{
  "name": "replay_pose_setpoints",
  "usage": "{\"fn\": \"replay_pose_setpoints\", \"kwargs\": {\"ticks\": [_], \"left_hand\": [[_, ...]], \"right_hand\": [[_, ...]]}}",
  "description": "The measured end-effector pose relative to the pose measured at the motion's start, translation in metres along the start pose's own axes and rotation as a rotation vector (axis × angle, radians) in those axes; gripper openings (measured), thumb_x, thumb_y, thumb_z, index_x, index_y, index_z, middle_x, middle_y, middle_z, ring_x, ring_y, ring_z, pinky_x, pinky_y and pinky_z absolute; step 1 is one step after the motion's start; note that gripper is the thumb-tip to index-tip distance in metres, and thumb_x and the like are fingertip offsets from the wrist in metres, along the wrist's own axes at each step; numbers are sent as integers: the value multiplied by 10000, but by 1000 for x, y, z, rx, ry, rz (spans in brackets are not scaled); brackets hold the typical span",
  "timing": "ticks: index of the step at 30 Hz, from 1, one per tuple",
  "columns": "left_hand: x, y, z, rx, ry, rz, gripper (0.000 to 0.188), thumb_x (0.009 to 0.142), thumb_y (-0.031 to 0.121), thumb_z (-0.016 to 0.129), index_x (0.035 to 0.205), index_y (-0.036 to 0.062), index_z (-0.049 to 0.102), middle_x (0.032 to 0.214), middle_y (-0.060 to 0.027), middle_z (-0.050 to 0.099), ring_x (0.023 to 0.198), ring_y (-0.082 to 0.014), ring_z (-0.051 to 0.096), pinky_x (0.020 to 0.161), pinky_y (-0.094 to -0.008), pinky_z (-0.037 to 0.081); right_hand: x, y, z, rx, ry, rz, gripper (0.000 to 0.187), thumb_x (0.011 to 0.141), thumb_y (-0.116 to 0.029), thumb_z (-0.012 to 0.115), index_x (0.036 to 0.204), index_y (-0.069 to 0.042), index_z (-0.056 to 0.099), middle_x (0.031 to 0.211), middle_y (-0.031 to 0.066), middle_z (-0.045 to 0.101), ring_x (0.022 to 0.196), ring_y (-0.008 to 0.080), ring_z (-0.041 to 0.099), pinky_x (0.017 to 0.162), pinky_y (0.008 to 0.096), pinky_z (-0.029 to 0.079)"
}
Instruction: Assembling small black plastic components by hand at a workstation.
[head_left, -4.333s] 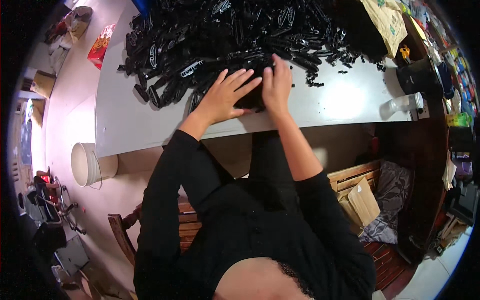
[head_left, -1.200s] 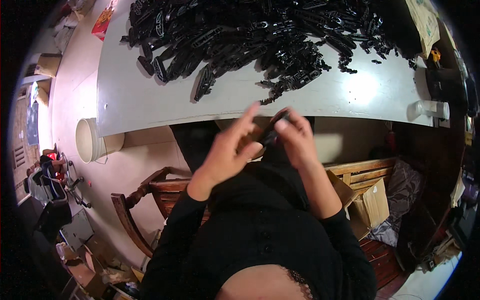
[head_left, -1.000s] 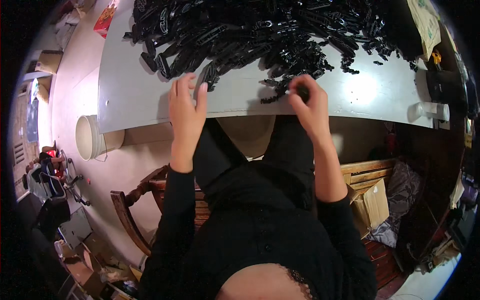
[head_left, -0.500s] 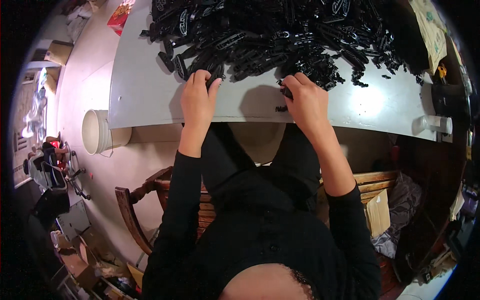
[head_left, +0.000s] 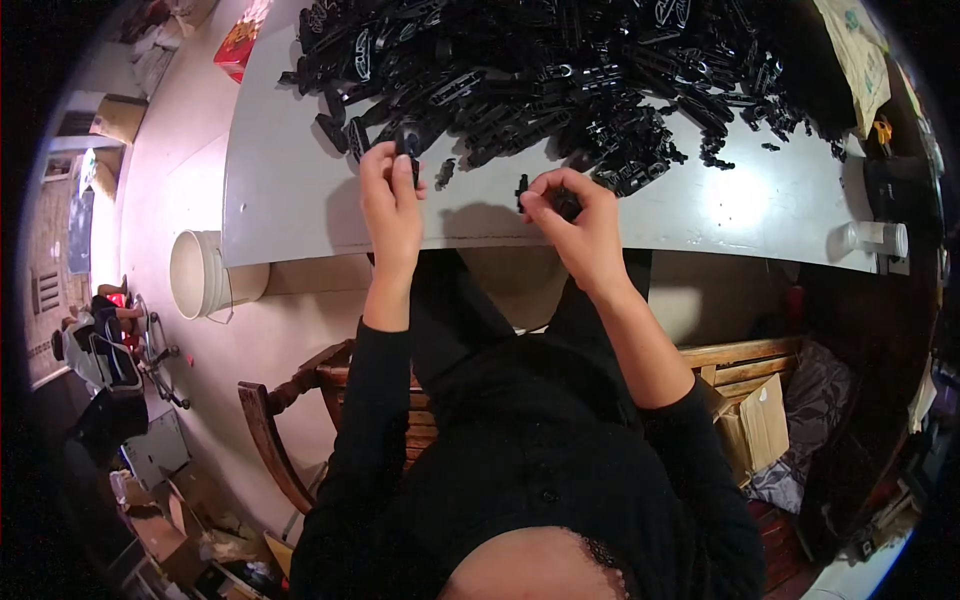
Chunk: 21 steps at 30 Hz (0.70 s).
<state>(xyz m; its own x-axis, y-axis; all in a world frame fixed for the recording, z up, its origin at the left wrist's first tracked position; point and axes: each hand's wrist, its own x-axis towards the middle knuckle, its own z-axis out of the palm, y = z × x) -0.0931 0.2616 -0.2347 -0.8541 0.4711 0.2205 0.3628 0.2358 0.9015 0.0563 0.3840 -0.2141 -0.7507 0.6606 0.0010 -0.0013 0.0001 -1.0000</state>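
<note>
Between the thumb and fingers of my left hand [head_left: 390, 215] is a glossy black plastic part [head_left: 409, 138], held upright at the near edge of the heap. My right hand [head_left: 585, 225] pinches a small black piece [head_left: 522, 187] at its fingertips. More dark pieces [head_left: 566, 204] show inside the curl of those fingers, too shaded to make out. One small black piece [head_left: 446, 172] lies alone on the table between my hands. Beyond both hands spreads a large heap of black plastic parts [head_left: 530, 90], long clip-like ones and smaller jointed ones.
The white table [head_left: 290, 190] ends just in front of my body. At its right end a clear plastic cup [head_left: 880, 238] lies on its side, near a pale bag [head_left: 860, 70]. A white bucket [head_left: 195, 275] stands on the floor at left. Behind me is a wooden bench [head_left: 270, 430].
My left hand has raised a black part from the heap's edge. My right hand has moved left and turned, now pinching a small piece; the small pieces beside it on the table no longer show.
</note>
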Motion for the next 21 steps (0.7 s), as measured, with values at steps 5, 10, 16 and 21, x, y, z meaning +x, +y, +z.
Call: {"fn": "replay_pose_setpoints", "kwargs": {"ticks": [5,10,16,21], "left_hand": [[-25,43,14,-696,-268,-340,356,959,316,353,1163,40,449,876,-8,518,691,-64,468,599,-201,382],[-41,63,17,-728,-275,-382,380,957,287,369,1239,34,398,910,7,498,729,-54,435,612,-192,371],[-47,58,18,-424,-373,-79,452,937,197,424,1336,23,301,1022,-30,505,746,-52,432,650,-175,366],[-56,66,21,-472,-518,-62,496,937,222,422,1376,65,255,946,16,487,682,-32,390,582,-159,321]], "right_hand": [[-3,-25,7,372,-121,279,81,778,-83,645,796,-13,608,654,0,570,495,34,434,449,174,327],[-4,-34,17,519,-128,281,104,769,-101,665,804,-19,610,624,-24,534,474,28,403,434,173,304],[-11,-32,12,460,-54,249,112,782,-124,657,798,-36,590,634,-46,505,503,22,411,441,166,300],[-13,-12,10,300,60,125,133,797,-145,649,786,-52,555,631,-63,477,558,11,422,470,166,315]]}}
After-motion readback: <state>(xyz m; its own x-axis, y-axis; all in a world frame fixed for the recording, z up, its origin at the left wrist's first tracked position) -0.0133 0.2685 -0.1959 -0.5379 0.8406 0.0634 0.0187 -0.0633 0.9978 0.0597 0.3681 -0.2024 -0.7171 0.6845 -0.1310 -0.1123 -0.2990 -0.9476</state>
